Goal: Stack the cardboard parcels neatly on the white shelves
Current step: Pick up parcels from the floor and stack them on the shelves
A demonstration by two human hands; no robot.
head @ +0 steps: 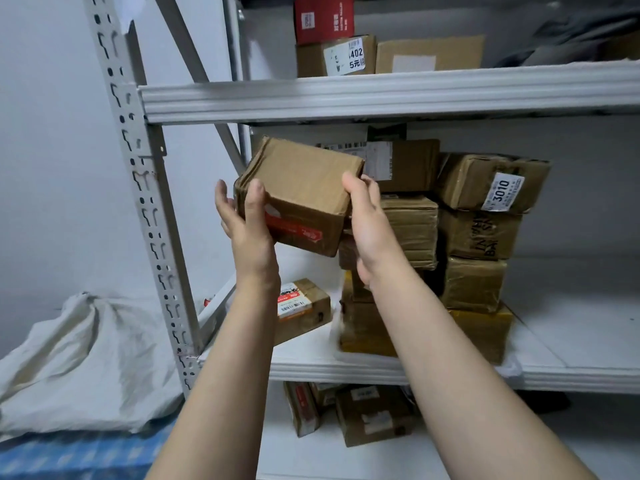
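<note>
I hold a brown cardboard parcel [301,192] with red tape on its front, tilted, in front of the middle white shelf [381,370]. My left hand [247,223] grips its left side with the thumb on the front face. My right hand [369,223] presses against its right side. Behind it, a stack of several taped parcels [478,233] rises on the middle shelf. A small labelled parcel [303,308] lies alone at that shelf's left end, below my left wrist.
The upper shelf [381,95] carries a red box [323,17] on brown boxes. More parcels [370,414] sit on the lowest level. The perforated shelf post [145,188] stands at left, with a white sack [79,358] on the floor beside it.
</note>
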